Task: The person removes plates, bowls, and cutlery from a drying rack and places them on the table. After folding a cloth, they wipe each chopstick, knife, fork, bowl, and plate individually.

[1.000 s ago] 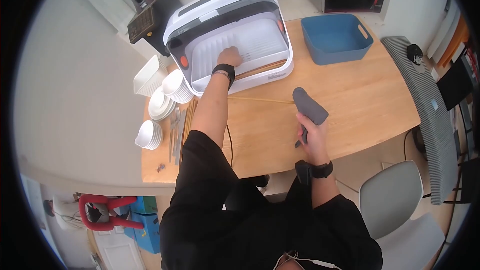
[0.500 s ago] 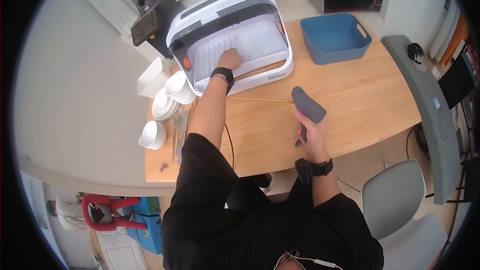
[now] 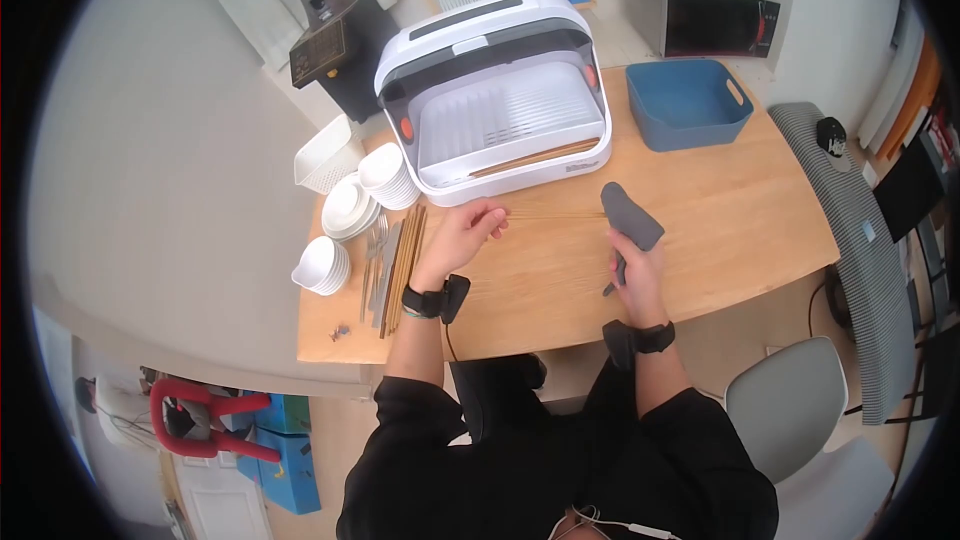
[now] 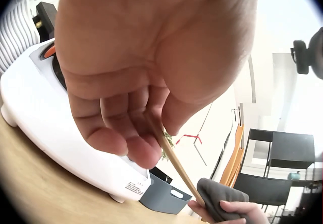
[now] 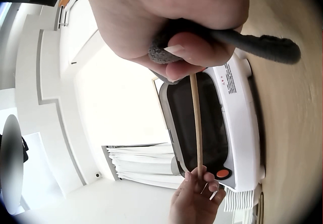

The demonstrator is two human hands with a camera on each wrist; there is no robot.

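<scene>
My left hand (image 3: 465,237) pinches one end of a thin wooden chopstick (image 3: 555,214) over the table. The same chopstick (image 4: 179,168) runs from the left fingers to a dark grey cloth (image 4: 217,196) in the left wrist view. My right hand (image 3: 640,275) grips the cloth (image 3: 630,217) around the chopstick's other end. In the right wrist view the chopstick (image 5: 197,128) spans between both hands. The white dish cabinet (image 3: 530,178) stands just beyond, its front open, with more chopsticks (image 3: 540,157) lying along its front.
At the left stand stacked white bowls (image 3: 388,178), plates (image 3: 348,208), small cups (image 3: 322,266) and a white basket (image 3: 328,155). Cutlery (image 3: 370,265) and more chopsticks (image 3: 405,265) lie beside my left forearm. A blue bin (image 3: 690,125) sits at the back right.
My left hand has come out of the cabinet, back toward me, and now pinches the chopstick's free end. The right hand still grips the cloth; the head view has shifted slightly.
</scene>
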